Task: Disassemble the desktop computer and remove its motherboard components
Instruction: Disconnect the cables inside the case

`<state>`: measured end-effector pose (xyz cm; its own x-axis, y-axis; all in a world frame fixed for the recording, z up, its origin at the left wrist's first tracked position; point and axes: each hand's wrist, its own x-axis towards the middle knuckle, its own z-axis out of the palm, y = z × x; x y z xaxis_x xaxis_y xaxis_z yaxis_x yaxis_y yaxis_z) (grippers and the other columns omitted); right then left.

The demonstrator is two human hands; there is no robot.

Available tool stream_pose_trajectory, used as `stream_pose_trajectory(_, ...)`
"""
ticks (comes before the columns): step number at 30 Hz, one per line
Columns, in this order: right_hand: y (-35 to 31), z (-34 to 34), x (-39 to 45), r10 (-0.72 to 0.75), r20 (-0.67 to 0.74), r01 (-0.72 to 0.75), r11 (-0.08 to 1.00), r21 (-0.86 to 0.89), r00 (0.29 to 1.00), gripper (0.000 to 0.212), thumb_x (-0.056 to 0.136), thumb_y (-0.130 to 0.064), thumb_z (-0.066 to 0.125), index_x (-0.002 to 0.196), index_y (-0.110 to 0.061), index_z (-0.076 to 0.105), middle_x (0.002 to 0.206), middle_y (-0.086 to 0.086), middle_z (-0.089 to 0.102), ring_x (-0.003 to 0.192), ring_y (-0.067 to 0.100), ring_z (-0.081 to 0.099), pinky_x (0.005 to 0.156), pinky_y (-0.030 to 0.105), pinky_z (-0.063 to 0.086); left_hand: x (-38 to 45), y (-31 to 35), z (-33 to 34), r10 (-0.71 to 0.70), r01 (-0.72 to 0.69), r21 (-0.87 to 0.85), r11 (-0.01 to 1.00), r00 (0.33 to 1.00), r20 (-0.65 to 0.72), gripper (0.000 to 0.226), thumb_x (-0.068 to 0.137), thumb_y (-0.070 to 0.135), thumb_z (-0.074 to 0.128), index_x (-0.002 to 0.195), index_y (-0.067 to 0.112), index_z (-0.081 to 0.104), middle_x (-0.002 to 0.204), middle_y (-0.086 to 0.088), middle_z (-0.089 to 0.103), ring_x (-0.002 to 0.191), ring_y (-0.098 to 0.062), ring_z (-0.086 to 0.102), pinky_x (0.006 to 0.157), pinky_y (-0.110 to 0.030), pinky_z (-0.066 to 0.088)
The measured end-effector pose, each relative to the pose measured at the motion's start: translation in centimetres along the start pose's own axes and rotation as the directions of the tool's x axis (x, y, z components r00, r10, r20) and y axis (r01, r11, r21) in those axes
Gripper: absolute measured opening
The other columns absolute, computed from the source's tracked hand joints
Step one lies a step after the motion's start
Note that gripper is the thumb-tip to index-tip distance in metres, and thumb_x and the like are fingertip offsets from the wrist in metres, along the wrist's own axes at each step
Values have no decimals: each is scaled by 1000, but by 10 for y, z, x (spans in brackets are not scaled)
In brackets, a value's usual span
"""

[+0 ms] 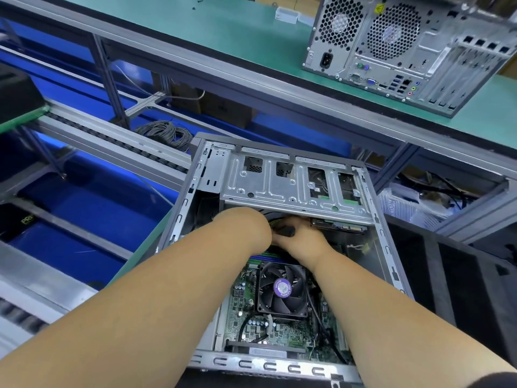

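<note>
The open computer case (282,247) is laid on its side on the green bench (134,264), its open face turned up toward the camera. A second, closed tower (405,51) is stood on the raised shelf (223,32) behind, well apart from the work.

Inside the case, the metal drive cage (291,186) spans the far end; the motherboard (251,317) covers the floor at the near end, with the cooler fan (282,288) seated on it. A drive (340,226) is seen tucked just under the cage's near edge, its connector edge facing the hands and its long side running left to right.

Both forearms are reached in from the near side and meet in the gap between fan and cage. The right hand (300,238) is curled around a black piece (285,230) (probably a cable plug; not resolved). The left hand (246,225) is turned away at the wrist, its fingers hidden beneath the cage, so its grip cannot be told.

The drive lies just to the right of the right hand, which is judged the nearer. Any pull on the plug would have to run toward the near end, along the case's long axis, away from the cage.
</note>
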<state>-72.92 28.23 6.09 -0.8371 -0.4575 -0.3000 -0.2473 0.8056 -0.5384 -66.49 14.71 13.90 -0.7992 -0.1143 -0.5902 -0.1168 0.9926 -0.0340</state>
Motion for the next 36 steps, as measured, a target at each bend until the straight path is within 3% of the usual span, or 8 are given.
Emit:
stream_pose_trajectory(3,0,-1,-6,-7,9,6,989,148,1000,24,76,-66,61,91,-47,57,104,-6,65,98,16,59,81,25,45,-7,-11,-2,-43,43,-42,998,999,12,40,99,26,39,132,10,54,109,-11,61,104,-30,56,94,-41,46)
stream_pose_trajectory(7,2,-5,-9,87,-3,-84,971,225,996,39,87,-62,49,117,-38,57,104,7,68,94,24,61,88,32,49,-14,-29,-5,-112,101,121,988,989,91,23,93,11,44,107,9,63,99,-8,57,93,-27,55,96,-41,48)
stream_pose_trajectory(16,-11,-9,-10,-28,72,30,999,-27,997,30,94,-36,52,123,-29,55,117,8,64,101,27,59,86,30,50,-24,-26,-13,-153,114,263,958,979,133,32,96,11,47,126,7,59,124,-10,58,99,-25,53,95,-35,45)
stream_pose_trajectory(19,-16,-8,-13,-50,88,58,995,-83,995,39,95,-40,50,129,-20,51,124,9,61,111,30,56,92,34,47,-31,-25,-13,-129,109,158,981,984,121,33,98,7,41,126,2,57,110,-15,53,95,-27,50,95,-35,46)
stream_pose_trajectory(22,-14,-9,-12,8,60,3,983,-185,998,42,99,-41,38,131,-14,42,126,16,58,117,36,52,103,46,37,-40,-17,-14,-103,99,54,994,991,85,40,104,20,31,137,4,48,130,-17,51,116,-32,50,104,-38,38)
stream_pose_trajectory(27,-9,-9,-8,191,74,-165,949,-269,979,54,101,-45,29,144,-15,34,139,20,48,133,38,36,112,49,20,-57,18,-16,-174,166,287,943,985,4,49,98,40,36,143,21,39,145,-6,43,132,-32,39,106,-47,27)
stream_pose_trajectory(32,5,-17,-13,559,-30,-533,770,-351,828,52,94,-25,41,143,-11,37,148,12,31,136,28,27,111,35,21,-52,50,-12,13,11,175,984,991,-136,38,92,22,48,130,16,50,130,-8,51,117,-29,49,92,-39,39)
stream_pose_trajectory(36,15,-21,-10,408,-78,-410,853,-324,910,38,93,-16,48,129,-8,55,135,13,52,125,30,49,98,35,42,-18,52,-10,175,-161,100,982,971,-159,33,95,8,42,126,4,54,126,-11,57,112,-28,55,87,-33,44)
